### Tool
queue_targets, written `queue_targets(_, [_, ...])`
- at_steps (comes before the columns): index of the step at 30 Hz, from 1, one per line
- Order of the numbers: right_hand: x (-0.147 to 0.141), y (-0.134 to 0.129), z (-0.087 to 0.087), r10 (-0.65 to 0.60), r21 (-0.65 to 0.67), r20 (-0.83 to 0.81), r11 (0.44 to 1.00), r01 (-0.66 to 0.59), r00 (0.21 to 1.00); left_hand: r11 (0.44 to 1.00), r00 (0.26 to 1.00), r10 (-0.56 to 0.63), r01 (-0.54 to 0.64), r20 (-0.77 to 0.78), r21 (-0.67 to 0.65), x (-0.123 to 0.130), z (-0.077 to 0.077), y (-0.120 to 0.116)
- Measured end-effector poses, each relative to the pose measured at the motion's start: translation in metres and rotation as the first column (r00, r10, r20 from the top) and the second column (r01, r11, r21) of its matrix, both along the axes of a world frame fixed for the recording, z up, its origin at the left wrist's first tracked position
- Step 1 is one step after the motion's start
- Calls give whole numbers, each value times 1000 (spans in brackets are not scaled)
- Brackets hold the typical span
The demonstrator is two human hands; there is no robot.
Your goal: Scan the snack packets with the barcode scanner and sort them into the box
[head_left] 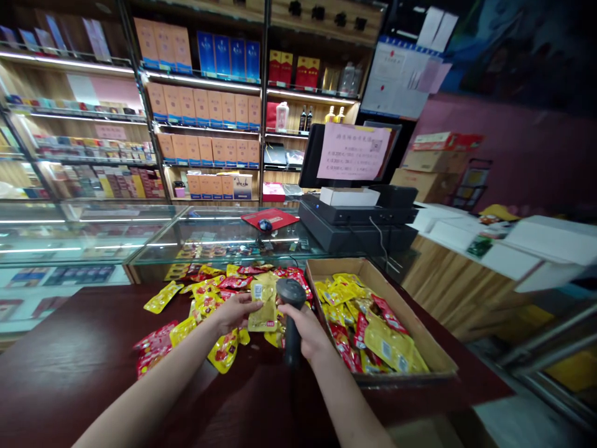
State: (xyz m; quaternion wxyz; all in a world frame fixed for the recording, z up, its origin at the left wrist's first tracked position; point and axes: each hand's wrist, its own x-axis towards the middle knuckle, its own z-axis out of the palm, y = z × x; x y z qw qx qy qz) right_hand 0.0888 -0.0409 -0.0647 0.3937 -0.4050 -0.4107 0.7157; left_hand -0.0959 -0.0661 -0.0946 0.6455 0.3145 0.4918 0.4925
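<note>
Between the thumb and fingers of my left hand (237,312) is a yellow snack packet (263,306), held upright with a barcode label near its top. My right hand (305,330) is wrapped round the handle of a dark barcode scanner (291,295), whose head is just right of the packet. Yellow and red packets (205,298) lie heaped on the dark red table (93,348), behind and to the left of my hands. An open cardboard box (448,364) holding more yellow and red packets is on the right.
Behind the table runs a glass display counter (153,239) with a red mat (284,218) and a mouse (265,224). A monitor with a pink notice (354,151) rises above a black cash drawer (354,230). Stocked shelves (205,81) line the back wall.
</note>
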Motion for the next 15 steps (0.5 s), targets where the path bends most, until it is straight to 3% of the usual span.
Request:
queue_targets(4, [11,5,1,142,-184,-148,968,-168,979,990,983,-103,117,150,-84,-4,18,-21])
queue_targets(9, [36,2,4,278,-324,-309,868,-376,909,941,878,-234,313,419,-130,-6,44,-43])
queue_targets(12, [58,0,6,280,-343,-377,844,-413,883,912,814,-297,396,498,-103,3,58,-47])
queue_targets(15, [86,-2,13,248,-345,-379,857,-384,892,883,779,-355,460,516,-89,23,69,-42])
